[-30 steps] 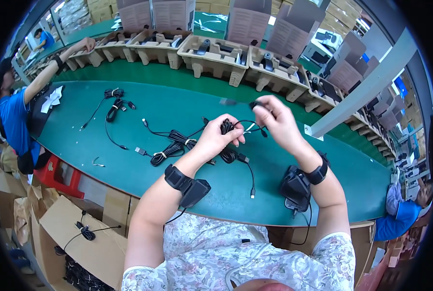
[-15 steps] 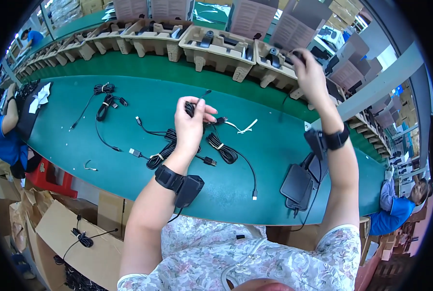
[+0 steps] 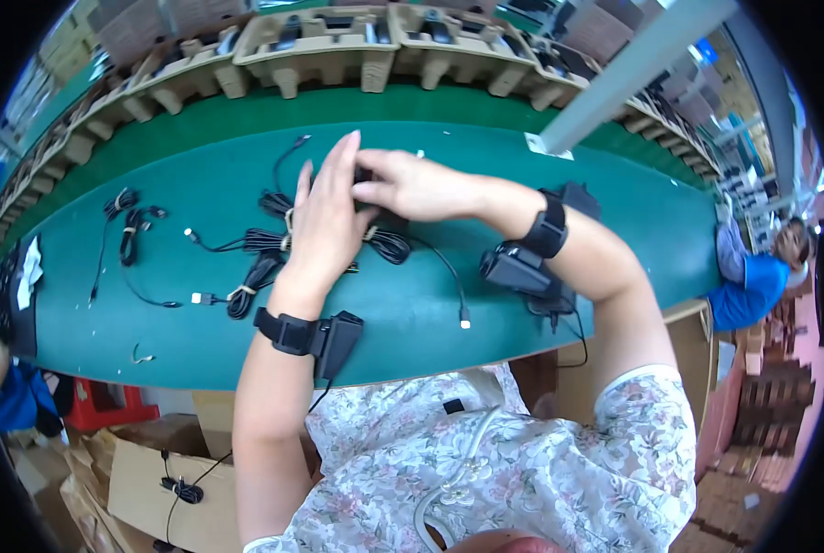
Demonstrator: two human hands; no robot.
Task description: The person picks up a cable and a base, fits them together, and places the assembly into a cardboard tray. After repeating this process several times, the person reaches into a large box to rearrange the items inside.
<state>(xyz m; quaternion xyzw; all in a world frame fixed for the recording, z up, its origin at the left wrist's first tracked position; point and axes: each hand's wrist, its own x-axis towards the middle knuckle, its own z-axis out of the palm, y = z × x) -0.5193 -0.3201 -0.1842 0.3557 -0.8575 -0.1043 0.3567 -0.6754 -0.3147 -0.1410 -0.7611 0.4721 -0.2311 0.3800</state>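
My left hand (image 3: 324,221) reaches over the cables at mid-table, its fingers stretched out and close together. From the right, my right hand (image 3: 416,184) meets it, fingers bent around a dark shape partly hidden between the hands. Just left of my left hand lie bundled black cables (image 3: 262,241), one with a pale tie (image 3: 242,291) and a silver plug (image 3: 203,299). Another coiled black cable (image 3: 390,246) sits below my right hand, its end running to a white-tipped plug (image 3: 465,323). A small black connector (image 3: 302,142) shows beyond my left fingers.
Cardboard trays (image 3: 315,57) holding black parts line the far side. A grey post (image 3: 615,78) rises at the right rear. More cables (image 3: 128,241) lie left. Black devices (image 3: 552,300) rest under my right forearm. Co-workers sit at both ends; an open carton (image 3: 144,498) stands below left.
My right hand has come from the far-right tray to my left hand. My left fingers have straightened, and a cable bundle now lies beside them. The view has shifted.
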